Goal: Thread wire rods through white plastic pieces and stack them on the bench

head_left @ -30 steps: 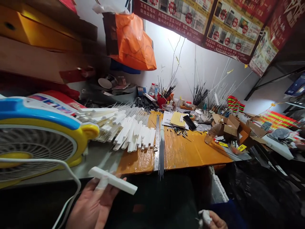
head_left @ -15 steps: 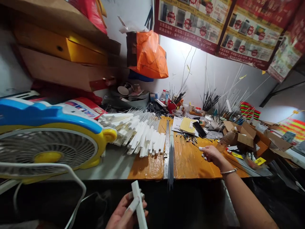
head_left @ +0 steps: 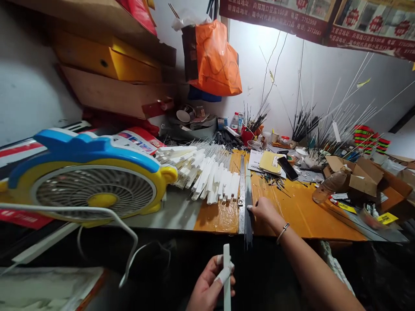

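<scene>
My left hand (head_left: 212, 283), with white wraps on its fingers, grips a white stick (head_left: 227, 276) upright below the table's front edge. My right hand (head_left: 263, 210) is over the orange tabletop, its fingers pinched at the right side of a bundle of thin dark rods (head_left: 248, 216). Whether a rod is between those fingers is too small to tell. A metal ruler (head_left: 241, 194) lies along the bundle's left side. Many white sticks with thin wires (head_left: 212, 179) are piled left of the ruler.
A blue and yellow fan (head_left: 102, 172) stands at the left with its white cable in front. Behind are an orange bag (head_left: 217, 58), a notebook (head_left: 269, 162) and a phone (head_left: 288, 168). A bottle (head_left: 330, 185) and open cardboard boxes (head_left: 366, 177) are at the right.
My right hand has moved left, from the open orange tabletop to the dark rods. My left hand still holds the white stick, now more upright. The view has shifted.
</scene>
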A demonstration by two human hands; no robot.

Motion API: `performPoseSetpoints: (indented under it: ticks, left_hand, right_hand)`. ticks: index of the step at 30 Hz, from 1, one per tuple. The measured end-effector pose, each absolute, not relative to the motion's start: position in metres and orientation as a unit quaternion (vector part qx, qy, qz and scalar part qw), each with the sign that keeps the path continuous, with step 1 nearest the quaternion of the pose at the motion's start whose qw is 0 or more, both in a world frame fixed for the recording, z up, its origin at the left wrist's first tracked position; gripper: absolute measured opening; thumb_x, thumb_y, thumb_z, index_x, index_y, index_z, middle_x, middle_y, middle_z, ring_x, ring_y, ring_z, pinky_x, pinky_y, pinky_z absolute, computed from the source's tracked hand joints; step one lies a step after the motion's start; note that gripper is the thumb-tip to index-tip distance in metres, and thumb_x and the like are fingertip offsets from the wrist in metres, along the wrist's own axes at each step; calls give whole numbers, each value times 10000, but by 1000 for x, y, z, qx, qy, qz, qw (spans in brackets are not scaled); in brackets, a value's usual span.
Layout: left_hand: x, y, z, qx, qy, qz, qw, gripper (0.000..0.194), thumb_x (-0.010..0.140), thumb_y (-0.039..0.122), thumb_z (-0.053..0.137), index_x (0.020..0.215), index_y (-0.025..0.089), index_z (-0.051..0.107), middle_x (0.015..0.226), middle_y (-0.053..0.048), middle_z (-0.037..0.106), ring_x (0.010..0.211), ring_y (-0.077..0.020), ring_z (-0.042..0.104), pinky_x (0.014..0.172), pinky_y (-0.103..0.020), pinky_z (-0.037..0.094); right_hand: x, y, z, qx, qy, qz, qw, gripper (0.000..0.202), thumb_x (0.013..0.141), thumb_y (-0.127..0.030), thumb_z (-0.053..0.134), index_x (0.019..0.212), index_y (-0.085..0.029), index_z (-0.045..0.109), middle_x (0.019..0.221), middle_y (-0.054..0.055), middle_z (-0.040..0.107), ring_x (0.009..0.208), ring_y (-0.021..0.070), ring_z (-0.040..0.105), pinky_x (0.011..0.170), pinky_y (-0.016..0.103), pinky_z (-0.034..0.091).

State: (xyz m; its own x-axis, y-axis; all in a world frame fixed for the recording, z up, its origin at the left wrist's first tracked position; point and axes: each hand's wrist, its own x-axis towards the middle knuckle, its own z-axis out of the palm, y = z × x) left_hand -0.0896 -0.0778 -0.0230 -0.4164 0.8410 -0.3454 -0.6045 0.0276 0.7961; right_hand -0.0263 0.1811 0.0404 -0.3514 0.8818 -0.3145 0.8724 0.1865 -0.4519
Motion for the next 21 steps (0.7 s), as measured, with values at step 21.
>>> performPoseSetpoints:
  ticks: [21]
  left_hand:
    - [-82,-90,-37,202,486,645,554,467,706,516,855,1026,205,716,795,-24,658,678,-184,596,609,-267,517]
  right_hand:
    - [67,68,34,-456,-514,722,86,359,557,-409,811,760,-181,621,603,-15,686,410,83,579,306,157,203]
